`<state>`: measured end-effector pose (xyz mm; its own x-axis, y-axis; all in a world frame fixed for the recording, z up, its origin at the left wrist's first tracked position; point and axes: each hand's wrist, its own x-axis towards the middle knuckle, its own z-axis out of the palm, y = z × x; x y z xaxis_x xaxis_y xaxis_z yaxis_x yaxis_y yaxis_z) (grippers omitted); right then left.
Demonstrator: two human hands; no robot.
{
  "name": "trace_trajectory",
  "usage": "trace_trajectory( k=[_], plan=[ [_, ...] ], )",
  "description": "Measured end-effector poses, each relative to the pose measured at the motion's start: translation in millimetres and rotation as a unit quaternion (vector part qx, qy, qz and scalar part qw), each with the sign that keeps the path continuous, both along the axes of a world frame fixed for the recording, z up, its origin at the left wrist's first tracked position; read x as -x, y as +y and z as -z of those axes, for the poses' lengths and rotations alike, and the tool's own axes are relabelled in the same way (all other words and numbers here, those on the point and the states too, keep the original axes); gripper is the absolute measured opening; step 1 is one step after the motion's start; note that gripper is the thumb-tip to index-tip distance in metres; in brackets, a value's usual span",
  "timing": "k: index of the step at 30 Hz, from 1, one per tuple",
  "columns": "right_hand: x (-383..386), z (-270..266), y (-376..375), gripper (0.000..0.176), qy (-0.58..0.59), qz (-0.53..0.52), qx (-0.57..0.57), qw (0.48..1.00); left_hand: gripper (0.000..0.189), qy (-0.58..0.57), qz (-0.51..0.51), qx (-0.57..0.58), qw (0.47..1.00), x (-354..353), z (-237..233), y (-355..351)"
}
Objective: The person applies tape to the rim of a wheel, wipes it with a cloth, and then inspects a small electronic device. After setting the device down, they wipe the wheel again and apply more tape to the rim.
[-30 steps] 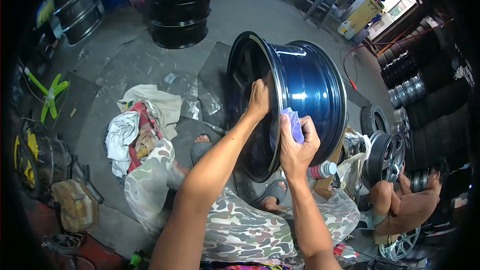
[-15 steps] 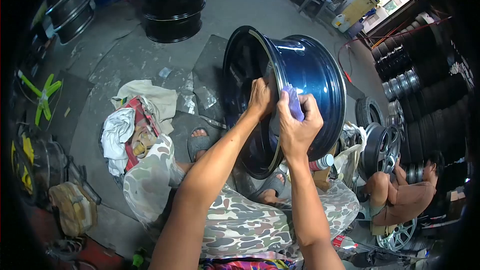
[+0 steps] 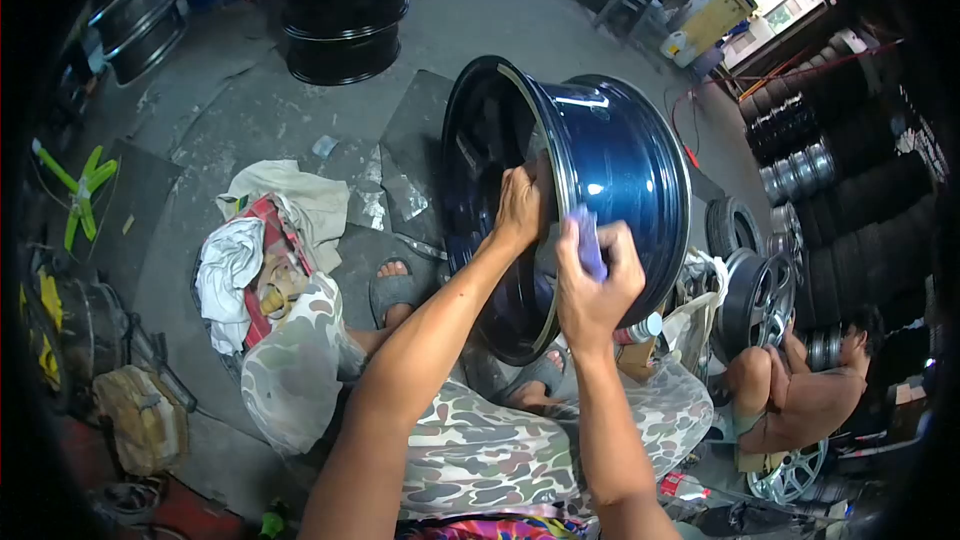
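Observation:
A dark blue car wheel rim point(image 3: 620, 150) stands on edge in front of my knees, its open side facing left. My left hand point(image 3: 522, 202) is closed on the near lip of the wheel rim, fingers reaching inside the barrel and partly hidden. In my right hand point(image 3: 600, 285) a small purple pad point(image 3: 588, 243) is pinched between thumb and fingers. The pad is right at the rim's polished lip, where the outer blue barrel begins. Below the barrel, a round-lidded can point(image 3: 648, 327) shows partly behind the wheel rim.
Rags point(image 3: 232, 275) lie piled to my left. Stacked black rims point(image 3: 345, 15) stand ahead, and a green spoked stand point(image 3: 85, 190) sits at far left. A co-worker point(image 3: 805, 395) squats at right beside another wheel point(image 3: 755, 300). Tyres and rims point(image 3: 840, 180) line the right wall.
My right hand and the purple pad have moved a little down along the rim's lip. My left hand keeps its hold, and the view has shifted slightly.

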<state>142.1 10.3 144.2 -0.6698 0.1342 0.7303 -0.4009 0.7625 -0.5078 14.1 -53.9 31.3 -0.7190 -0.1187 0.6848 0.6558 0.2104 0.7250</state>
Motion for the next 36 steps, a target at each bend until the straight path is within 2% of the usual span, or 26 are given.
trace_trajectory(
  k=[1,3,5,7,8,11,12,13,15,16,17,19,21,22,24,27,28,31,32,35,36],
  plan=[
    [4.9,-4.3,-3.0,0.027,-0.006,0.000,0.009,1.000,0.051,-0.004,0.005,0.004,1.000,-5.0,-6.0,-2.5],
    [14.1,-10.9,-9.5,0.027,-0.019,0.002,0.020,1.000,0.046,-0.113,0.103,-0.051,0.987,-9.7,-23.1,-13.0],
    [16.4,-11.3,-10.7,0.027,-0.001,0.004,0.004,1.000,0.045,-0.058,0.078,-0.004,0.995,-11.1,-30.4,-18.1],
    [0.3,-3.3,-6.2,0.029,0.010,0.003,-0.004,1.000,0.035,-0.078,0.100,-0.049,0.991,-10.1,-26.9,-16.4],
    [2.4,-1.2,-3.8,0.029,0.022,-0.001,-0.009,1.000,0.033,-0.036,0.035,0.026,0.998,-9.6,-23.8,-12.8],
    [21.3,-14.5,-11.9,0.029,0.016,-0.007,-0.007,1.000,0.024,-0.035,0.081,0.001,0.996,-18.9,-34.1,-20.5],
    [28.6,-15.7,-14.0,0.029,0.008,-0.015,0.014,1.000,0.019,-0.084,0.090,-0.014,0.992,-15.8,-30.2,-18.7],
    [24.5,-14.9,-13.0,0.029,0.011,-0.013,0.017,1.000,0.019,-0.081,0.091,-0.010,0.992,-13.2,-26.7,-19.5],
    [6.7,-8.2,-6.8,0.029,-0.025,-0.001,0.020,0.999,0.018,0.008,0.066,0.050,0.997,-5.9,-19.3,-21.2],
    [-4.4,-2.0,-2.8,0.029,-0.029,-0.003,0.037,0.999,0.020,-0.003,0.043,0.032,0.999,-4.4,-14.9,-15.9],
    [-12.2,6.7,1.7,0.029,-0.058,-0.020,0.092,0.994,0.020,-0.003,0.042,0.029,0.999,0.5,-6.9,-11.5],
    [-6.7,2.3,-1.5,0.031,-0.078,-0.022,0.146,0.986,0.018,0.073,-0.011,0.053,0.996,6.6,9.9,-7.2],
    [14.9,-6.3,-4.2,0.033,-0.068,-0.037,0.127,0.989,0.020,0.041,-0.001,0.079,0.996,1.5,4.9,-10.6],
    [18.9,-13.0,-9.8,0.035,-0.108,-0.064,0.201,0.972,0.022,0.004,0.011,0.063,0.998,-0.9,-3.9,-11.6],
    [2.0,-13.0,-5.0,0.034,-0.117,-0.052,0.188,0.974,0.024,-0.069,0.047,0.046,0.995,-5.3,-22.2,-18.2],
    [2.0,-13.9,-1.1,0.033,-0.127,-0.051,0.161,0.977,0.025,-0.047,0.087,0.027,0.995,1.8,-10.7,-19.7],
    [2.4,-12.8,0.4,0.033,-0.126,-0.052,0.158,0.978,0.026,0.015,0.025,0.068,0.997,2.2,-8.6,-16.1],
    [30.4,-21.6,-2.7,0.036,-0.143,-0.056,0.156,0.976,0.027,-0.058,0.027,0.053,0.997,-2.3,-14.5,-15.6],
    [31.7,-21.4,-2.1,0.036,-0.142,-0.066,0.159,0.975,0.022,-0.094,0.061,0.019,0.994,-2.7,-19.5,-19.2],
    [7.4,-20.6,5.8,0.038,-0.151,-0.075,0.145,0.975,0.017,-0.112,0.096,-0.022,0.989,2.6,-17.9,-21.8],
    [-0.5,-18.8,5.1,0.039,-0.185,-0.084,0.201,0.958,0.017,-0.056,0.067,-0.009,0.996,1.0,-19.7,-19.4]
  ],
)
